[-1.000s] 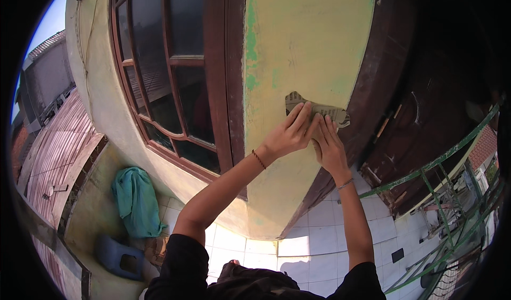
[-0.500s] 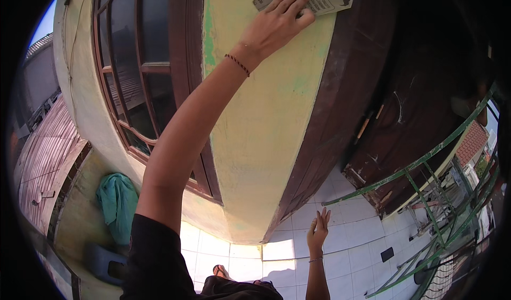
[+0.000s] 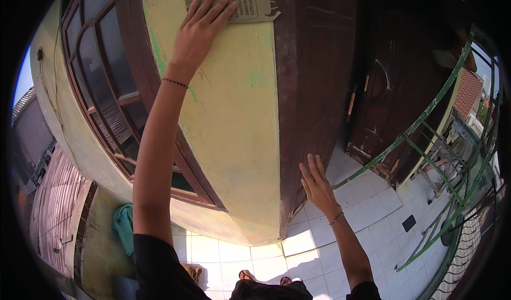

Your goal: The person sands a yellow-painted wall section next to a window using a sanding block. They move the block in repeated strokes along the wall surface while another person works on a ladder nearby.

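Observation:
My left hand [image 3: 198, 36] is high on a yellow wall strip [image 3: 231, 108], holding a sheet of sandpaper [image 3: 249, 8] flat against it. The sheet is grey-brown, with print on its back and a torn, curled right end near the wall's edge. My fingers lie spread over its left part. Patches of green show through the yellow paint. Lower down, my right hand [image 3: 318, 187] is open with fingers stretched out and holds nothing. It is nearest the dark brown door frame [image 3: 298, 114]; whether it touches the wood I cannot tell.
A brown-framed window [image 3: 114, 60] lies left of the strip. On the right are a dark wooden door [image 3: 386, 108] and a green metal railing [image 3: 434, 106]. A dark flat object [image 3: 409, 223] lies on the white tiles [image 3: 367, 247]. Teal cloth [image 3: 123, 228] hangs at lower left.
My view has shifted, so the wall appears further left. My left hand keeps the sandpaper on the wall. My right hand has risen toward the door frame.

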Available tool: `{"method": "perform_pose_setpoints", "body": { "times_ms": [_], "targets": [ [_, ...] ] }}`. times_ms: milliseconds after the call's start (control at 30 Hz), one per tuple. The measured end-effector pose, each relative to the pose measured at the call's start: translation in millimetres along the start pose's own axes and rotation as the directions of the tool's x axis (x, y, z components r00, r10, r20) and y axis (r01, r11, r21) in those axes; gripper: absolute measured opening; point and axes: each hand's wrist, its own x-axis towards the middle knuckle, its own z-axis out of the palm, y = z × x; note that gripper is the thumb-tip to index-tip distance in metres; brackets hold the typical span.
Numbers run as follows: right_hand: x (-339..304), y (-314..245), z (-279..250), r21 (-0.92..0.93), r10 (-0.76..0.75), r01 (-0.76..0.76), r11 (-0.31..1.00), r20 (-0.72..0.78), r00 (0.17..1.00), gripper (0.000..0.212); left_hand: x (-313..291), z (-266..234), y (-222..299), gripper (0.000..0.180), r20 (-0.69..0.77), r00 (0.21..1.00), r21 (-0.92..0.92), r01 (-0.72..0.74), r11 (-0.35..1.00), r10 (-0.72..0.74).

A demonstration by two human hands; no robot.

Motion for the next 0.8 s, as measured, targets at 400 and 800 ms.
{"method": "perform_pose_setpoints", "body": {
  "times_ms": [400,800],
  "targets": [
    [364.8,-61.5,-119.9,-0.532,-0.560,0.312,0.787,-0.402,0.725,0.078,-70.1,-1.6,31.2,0.060,0.038,0.991,-0.165,0.131,0.977,-0.127],
    [358.1,-84.0,-103.1,-0.426,-0.463,0.263,0.866,-0.481,0.744,0.057,-62.3,-13.8,21.8,0.063,0.143,0.939,0.110,0.299,0.948,-0.313]
  ]
}}
